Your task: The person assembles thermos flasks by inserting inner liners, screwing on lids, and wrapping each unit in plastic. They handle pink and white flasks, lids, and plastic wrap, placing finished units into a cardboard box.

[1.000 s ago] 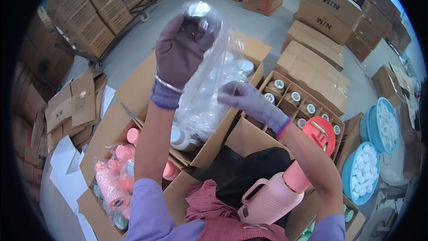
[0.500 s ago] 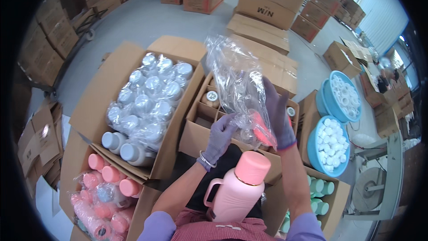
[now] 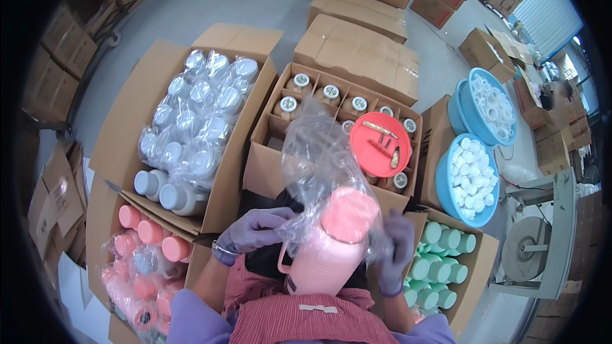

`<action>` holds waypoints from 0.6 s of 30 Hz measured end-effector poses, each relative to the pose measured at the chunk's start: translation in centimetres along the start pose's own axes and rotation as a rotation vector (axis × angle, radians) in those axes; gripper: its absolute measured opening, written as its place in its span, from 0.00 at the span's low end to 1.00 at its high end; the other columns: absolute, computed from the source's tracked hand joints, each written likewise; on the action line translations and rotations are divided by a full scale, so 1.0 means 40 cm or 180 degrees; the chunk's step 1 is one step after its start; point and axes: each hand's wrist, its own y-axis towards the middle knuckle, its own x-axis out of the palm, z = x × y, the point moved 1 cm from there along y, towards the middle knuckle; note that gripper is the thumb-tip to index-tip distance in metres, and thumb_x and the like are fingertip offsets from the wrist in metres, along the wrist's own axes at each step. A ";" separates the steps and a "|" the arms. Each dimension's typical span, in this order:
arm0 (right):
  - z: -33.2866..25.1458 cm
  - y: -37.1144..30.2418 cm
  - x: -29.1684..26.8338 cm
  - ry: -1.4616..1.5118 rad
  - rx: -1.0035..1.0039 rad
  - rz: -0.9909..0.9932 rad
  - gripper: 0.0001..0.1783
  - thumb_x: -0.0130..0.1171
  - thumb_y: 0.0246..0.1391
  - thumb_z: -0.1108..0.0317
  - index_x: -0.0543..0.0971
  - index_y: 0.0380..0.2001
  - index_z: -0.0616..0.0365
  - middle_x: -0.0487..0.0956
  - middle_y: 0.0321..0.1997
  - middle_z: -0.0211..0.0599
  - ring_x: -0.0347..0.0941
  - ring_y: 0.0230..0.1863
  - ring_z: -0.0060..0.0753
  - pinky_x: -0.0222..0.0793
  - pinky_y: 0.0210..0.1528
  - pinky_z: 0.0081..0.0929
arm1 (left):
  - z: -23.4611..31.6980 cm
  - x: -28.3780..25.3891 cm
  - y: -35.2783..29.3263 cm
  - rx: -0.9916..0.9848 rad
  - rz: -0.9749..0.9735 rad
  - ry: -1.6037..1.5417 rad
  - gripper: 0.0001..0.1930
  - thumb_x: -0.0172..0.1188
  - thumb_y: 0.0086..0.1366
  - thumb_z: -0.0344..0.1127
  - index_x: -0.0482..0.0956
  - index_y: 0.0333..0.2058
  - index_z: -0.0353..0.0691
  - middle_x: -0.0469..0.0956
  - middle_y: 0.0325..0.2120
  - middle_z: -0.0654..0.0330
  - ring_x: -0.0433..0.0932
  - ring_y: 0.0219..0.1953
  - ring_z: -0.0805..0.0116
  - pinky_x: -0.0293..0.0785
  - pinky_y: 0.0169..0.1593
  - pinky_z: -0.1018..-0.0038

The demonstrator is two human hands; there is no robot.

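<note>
A pink thermos jug (image 3: 324, 264) with a pink cap and side handle stands tilted in my lap. A clear plastic bag (image 3: 312, 153) is drawn down over its cap and upper body, the rest of the bag standing up crumpled above. My left hand (image 3: 258, 228), in a thin purple-grey glove, pinches the bag's edge beside the jug's handle. On the jug's other side my right hand (image 3: 393, 251), gloved alike and slightly blurred, is closed at the bag's edge.
Ahead stands a divided carton (image 3: 268, 169) of bottle-like flasks, with a red dish (image 3: 381, 169) of small items on it. Bagged grey-capped jugs (image 3: 204, 121) fill a left carton; pink ones (image 3: 143, 261) lie nearer. Green-capped jugs (image 3: 440, 271) and blue basins (image 3: 446, 200) stand right.
Both hands came down toward me with the bag, which was held over the divided carton and now covers the jug's top. The red dish has come into plain sight.
</note>
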 end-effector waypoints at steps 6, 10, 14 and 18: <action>0.018 -0.271 -0.049 -0.0223 -0.0436 -0.2380 0.11 0.62 0.41 0.66 0.75 0.31 0.51 0.73 0.40 0.38 0.69 0.45 0.47 0.61 0.59 0.51 | -0.186 -0.099 -0.125 0.0628 -0.1091 0.2321 0.14 0.58 0.59 0.34 0.81 0.43 0.37 0.78 0.40 0.51 0.75 0.47 0.50 0.68 0.58 0.61; 0.017 -0.372 -0.070 -0.1361 -0.0673 -0.2927 0.11 0.58 0.48 0.58 0.79 0.33 0.50 0.75 0.40 0.35 0.71 0.47 0.42 0.61 0.55 0.51 | -0.078 -0.097 -0.131 -0.1341 -0.0771 0.1749 0.16 0.62 0.66 0.36 0.79 0.51 0.37 0.80 0.44 0.57 0.74 0.54 0.69 0.73 0.55 0.70; 0.021 -0.364 -0.034 -0.1281 -0.1205 -0.2654 0.08 0.59 0.44 0.61 0.79 0.29 0.49 0.76 0.36 0.32 0.72 0.43 0.40 0.63 0.53 0.58 | -0.024 0.032 -0.050 0.0454 0.0212 0.1747 0.26 0.60 0.65 0.38 0.69 0.58 0.32 0.76 0.50 0.49 0.75 0.54 0.64 0.72 0.56 0.67; -0.005 -0.305 -0.029 -0.1117 -0.1603 -0.2182 0.07 0.61 0.41 0.61 0.74 0.23 0.47 0.72 0.31 0.30 0.71 0.38 0.37 0.63 0.59 0.61 | -0.096 -0.050 -0.181 -0.0291 0.0716 0.1077 0.20 0.60 0.63 0.37 0.76 0.52 0.35 0.82 0.40 0.57 0.80 0.41 0.67 0.76 0.47 0.70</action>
